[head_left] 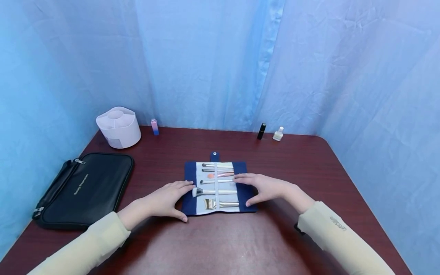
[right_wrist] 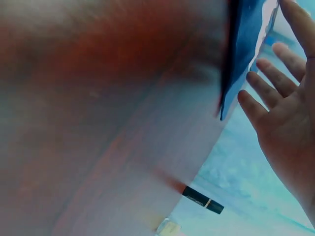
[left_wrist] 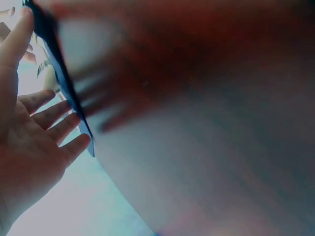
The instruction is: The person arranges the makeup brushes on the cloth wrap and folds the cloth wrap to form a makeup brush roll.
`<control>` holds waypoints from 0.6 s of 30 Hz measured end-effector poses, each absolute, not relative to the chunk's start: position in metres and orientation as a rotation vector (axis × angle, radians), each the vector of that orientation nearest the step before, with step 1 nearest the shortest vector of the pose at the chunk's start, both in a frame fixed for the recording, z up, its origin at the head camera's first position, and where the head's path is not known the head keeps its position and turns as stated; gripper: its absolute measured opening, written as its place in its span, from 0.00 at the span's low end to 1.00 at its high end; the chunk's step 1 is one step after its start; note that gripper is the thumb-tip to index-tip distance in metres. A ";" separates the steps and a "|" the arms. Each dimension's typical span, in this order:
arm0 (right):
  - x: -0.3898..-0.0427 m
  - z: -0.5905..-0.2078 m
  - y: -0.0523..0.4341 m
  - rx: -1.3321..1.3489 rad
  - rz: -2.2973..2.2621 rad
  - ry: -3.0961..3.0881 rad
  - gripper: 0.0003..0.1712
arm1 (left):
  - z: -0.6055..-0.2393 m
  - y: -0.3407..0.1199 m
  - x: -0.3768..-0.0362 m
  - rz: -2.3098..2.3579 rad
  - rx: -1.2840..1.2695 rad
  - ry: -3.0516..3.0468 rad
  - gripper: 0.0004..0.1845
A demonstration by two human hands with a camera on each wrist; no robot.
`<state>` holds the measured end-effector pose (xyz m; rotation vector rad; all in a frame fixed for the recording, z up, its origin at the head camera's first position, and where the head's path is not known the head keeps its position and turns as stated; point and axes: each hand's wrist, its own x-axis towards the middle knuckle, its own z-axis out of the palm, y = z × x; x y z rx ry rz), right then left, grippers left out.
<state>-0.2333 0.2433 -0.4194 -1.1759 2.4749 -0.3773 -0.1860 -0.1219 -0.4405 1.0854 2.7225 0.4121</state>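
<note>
A navy makeup brush roll (head_left: 241, 168) lies unfolded on the table, its pale inner panel facing up and a snap tab (head_left: 214, 156) at the far edge. An elastic band (head_left: 216, 187) crosses several brushes, among them a fluffy white-tipped brush (head_left: 220, 192), a wide flat brush (head_left: 227, 204) and a pink-headed one (head_left: 220, 175). My left hand (head_left: 168, 198) is at the roll's left edge, fingers spread and thumb near the front corner. On the opposite side, my right hand (head_left: 264, 187) reaches over the navy flap with fingers extended. In both wrist views, each palm shows beside the roll's edge.
A black zipped case (head_left: 93, 191) lies at the left. Behind it stand a white divided organizer (head_left: 123, 131) and a pink-and-blue tube (head_left: 155, 127). Toward the back right are a black lipstick tube (head_left: 261, 131) and a small white-capped bottle (head_left: 278, 134). Blue curtains (head_left: 206, 65) surround the table.
</note>
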 end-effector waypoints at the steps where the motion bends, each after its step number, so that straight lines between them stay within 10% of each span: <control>1: -0.230 -0.420 0.244 -1.173 -0.368 2.477 0.47 | -0.441 -0.122 -0.185 0.408 1.092 2.724 0.53; 12: -0.213 -0.429 0.245 -1.235 -0.252 2.492 0.46 | -0.437 -0.121 -0.190 0.479 1.183 2.709 0.09; 18: -0.223 -0.427 0.249 -1.278 -0.388 2.449 0.30 | -0.433 -0.123 -0.195 0.567 1.190 2.665 0.03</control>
